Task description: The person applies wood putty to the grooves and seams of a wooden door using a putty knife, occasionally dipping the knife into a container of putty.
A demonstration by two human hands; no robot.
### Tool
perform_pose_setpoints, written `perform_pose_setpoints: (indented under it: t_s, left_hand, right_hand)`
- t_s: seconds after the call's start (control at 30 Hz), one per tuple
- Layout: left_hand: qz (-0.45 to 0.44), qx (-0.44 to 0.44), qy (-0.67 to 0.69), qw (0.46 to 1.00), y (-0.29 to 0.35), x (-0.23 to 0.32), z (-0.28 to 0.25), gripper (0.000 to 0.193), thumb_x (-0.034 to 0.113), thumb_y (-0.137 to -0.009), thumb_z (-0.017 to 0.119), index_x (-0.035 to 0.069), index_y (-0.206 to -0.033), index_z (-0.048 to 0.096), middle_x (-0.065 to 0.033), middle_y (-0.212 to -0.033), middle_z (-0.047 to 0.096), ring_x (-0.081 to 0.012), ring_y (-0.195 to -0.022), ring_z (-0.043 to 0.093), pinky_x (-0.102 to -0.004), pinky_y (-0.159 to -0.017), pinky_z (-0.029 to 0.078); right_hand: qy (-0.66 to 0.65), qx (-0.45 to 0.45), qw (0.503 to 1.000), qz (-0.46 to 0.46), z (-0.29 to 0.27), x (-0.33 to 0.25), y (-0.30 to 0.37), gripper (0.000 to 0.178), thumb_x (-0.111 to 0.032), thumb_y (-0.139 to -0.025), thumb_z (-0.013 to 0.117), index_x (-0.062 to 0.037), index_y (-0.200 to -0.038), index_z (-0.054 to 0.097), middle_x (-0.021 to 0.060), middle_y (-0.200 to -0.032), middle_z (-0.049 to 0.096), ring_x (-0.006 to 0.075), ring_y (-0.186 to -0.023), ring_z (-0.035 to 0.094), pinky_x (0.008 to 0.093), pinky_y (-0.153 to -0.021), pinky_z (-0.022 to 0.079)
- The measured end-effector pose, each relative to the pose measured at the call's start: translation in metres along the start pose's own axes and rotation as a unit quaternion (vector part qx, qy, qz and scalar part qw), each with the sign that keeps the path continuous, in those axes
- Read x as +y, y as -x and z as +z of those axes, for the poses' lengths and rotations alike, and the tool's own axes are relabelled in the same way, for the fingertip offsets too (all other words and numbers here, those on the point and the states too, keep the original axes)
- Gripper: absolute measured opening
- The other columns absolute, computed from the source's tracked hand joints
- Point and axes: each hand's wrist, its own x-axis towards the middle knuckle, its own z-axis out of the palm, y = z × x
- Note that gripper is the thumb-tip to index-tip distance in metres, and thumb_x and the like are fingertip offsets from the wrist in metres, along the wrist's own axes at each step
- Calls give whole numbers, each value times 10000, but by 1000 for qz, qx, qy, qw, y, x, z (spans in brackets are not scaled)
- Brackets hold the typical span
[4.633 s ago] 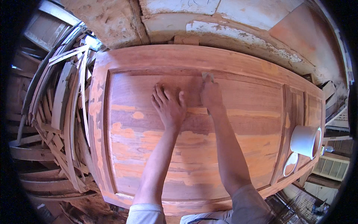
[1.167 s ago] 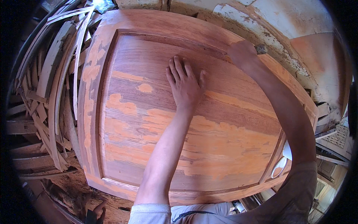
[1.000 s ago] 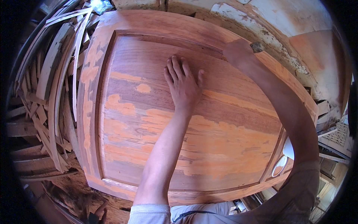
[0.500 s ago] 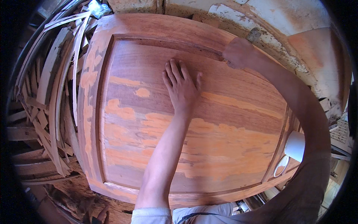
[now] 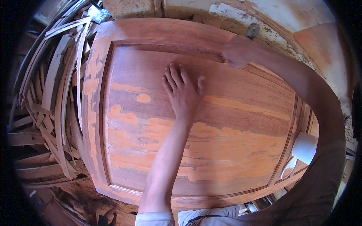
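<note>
A large reddish-brown wooden door panel point(image 5: 241, 150) lies before me, with orange filler patches point(image 5: 211, 147) smeared across its face and along its left frame. My left hand point(image 5: 183, 90) rests flat on the upper middle of the panel, fingers spread and holding nothing. At the far right, my right hand point(image 5: 237, 51) is closed over the recessed moulding point(image 5: 181, 51) along the far frame. Shadow and slight blur hide whatever its fingers hold. A white cup-like container point(image 5: 304, 147) and a small white oval-rimmed item point(image 5: 289, 168) sit at the panel's right end, close by my right arm.
Scrap wood strips point(image 5: 56, 79) are heaped along the left side, with a crumpled clear plastic bag point(image 5: 98, 14) at their far end. Beyond the panel runs a worn, dusty wall base point(image 5: 233, 13). Sawdust-coloured ground point(image 5: 79, 192) shows at lower left.
The whole view has shifted slightly. My right hand shows a little farther left along the far moulding, still closed; my left hand stays flat on the panel.
</note>
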Motion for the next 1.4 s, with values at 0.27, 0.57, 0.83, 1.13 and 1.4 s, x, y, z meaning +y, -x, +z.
perform_pose_setpoints:
  t_s: [0.27, 0.57, 0.83, 1.13, 1.4]
  left_hand:
    - [-2, -20, -10, 1000, -1, 2, 0, 712, 504, -964, 492, -69, -1382, 425, -286, -1461, 380, -419, -1392, 326, -545, -1149, 241]
    - [-7, -19, -20, 1000, -1, 2, -3, 709, 496, -962, 479, -87, -1365, 449, -307, -1443, 394, -430, -1387, 334, -551, -1148, 238]
    - [-10, -33, -14, 999, 0, 1, -2, 727, 505, -969, 470, -77, -1401, 412, -293, -1476, 362, -417, -1411, 302, -546, -1162, 212]
    - [-12, -18, -19, 1000, -1, -2, -1, 743, 531, -965, 459, -88, -1376, 442, -303, -1463, 377, -420, -1399, 325, -542, -1159, 225]
    - [-27, -48, -14, 998, 0, 1, -7, 756, 532, -964, 453, -83, -1401, 413, -298, -1491, 341, -419, -1429, 273, -542, -1172, 194]
  right_hand:
    - [-23, -40, 997, 60, 11, 31, 2, 115, -186, -773, 619, -101, -764, 697, 119, -747, 684, 351, -731, 668, 477, -649, 524]
    - [37, 54, 994, 90, 34, -3, 31, 111, -112, -822, 632, -79, -813, 737, 100, -810, 711, 269, -790, 706, 438, -661, 517]
    - [46, 14, 995, 90, 41, -16, 22, 120, -127, -831, 634, -84, -827, 745, 90, -850, 724, 257, -839, 710, 426, -705, 533]
    - [-44, -120, 988, 85, 6, 9, -2, 240, -149, -788, 614, -116, -992, 736, 114, -934, 723, 310, -847, 686, 444, -713, 548]
    - [-542, 95, 825, 126, 4, 12, 50, 316, -328, -983, 510, -46, -1085, 611, 72, -770, 662, 161, -603, 600, 340, -531, 497]
